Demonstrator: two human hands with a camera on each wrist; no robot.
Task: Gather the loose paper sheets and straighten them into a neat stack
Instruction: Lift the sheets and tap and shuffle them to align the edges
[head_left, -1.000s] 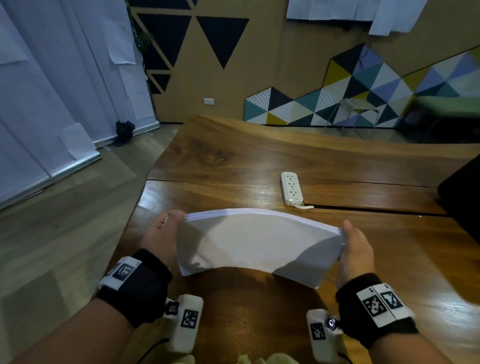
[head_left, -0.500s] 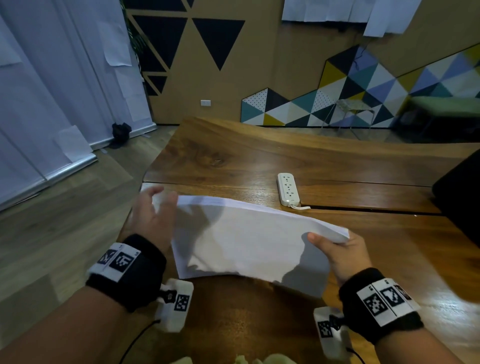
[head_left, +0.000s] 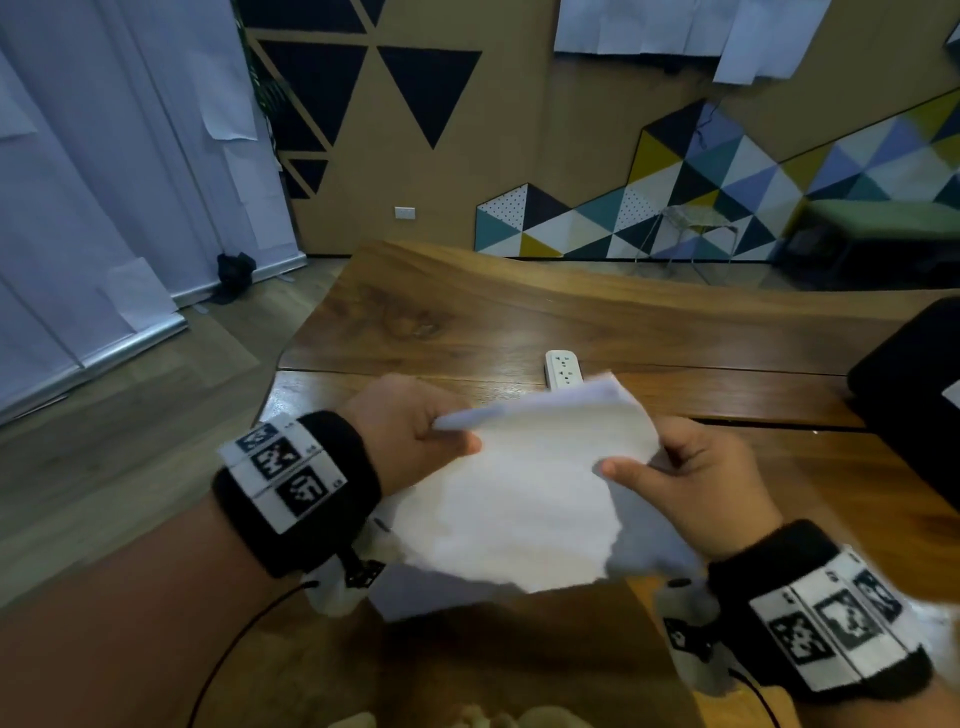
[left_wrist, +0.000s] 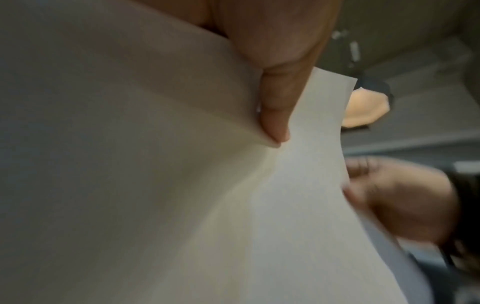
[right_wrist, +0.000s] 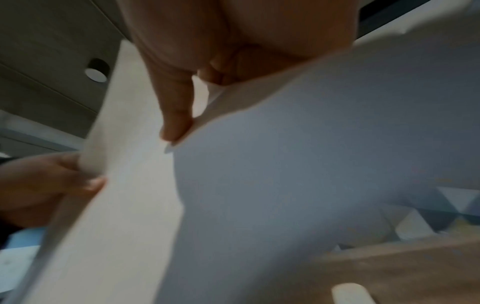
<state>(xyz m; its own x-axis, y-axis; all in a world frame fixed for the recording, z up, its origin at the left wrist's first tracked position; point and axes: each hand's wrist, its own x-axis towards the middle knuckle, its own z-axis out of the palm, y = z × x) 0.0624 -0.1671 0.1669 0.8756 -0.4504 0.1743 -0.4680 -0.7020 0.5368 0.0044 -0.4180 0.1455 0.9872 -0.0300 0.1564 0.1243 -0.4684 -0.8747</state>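
A stack of white paper sheets (head_left: 524, 493) is held up off the wooden table (head_left: 467, 322), tilted with its far corner raised. My left hand (head_left: 415, 436) grips its upper left edge, thumb on the near face. My right hand (head_left: 680, 478) pinches the right edge, thumb on top. In the left wrist view the paper sheets (left_wrist: 155, 185) fill the frame with my thumb (left_wrist: 280, 98) pressed on them. In the right wrist view the paper sheets (right_wrist: 285, 174) bend under my thumb (right_wrist: 176, 107), and the left hand (right_wrist: 46, 185) shows at the far edge.
A white power strip (head_left: 562, 368) lies on the table just behind the paper. A dark object (head_left: 919, 395) sits at the table's right edge. The floor (head_left: 130, 426) drops away past the table's left edge.
The stack went from lying wide between both hands to being lifted and turned, its far right corner now raised. Both hands moved closer together and regripped the edges.
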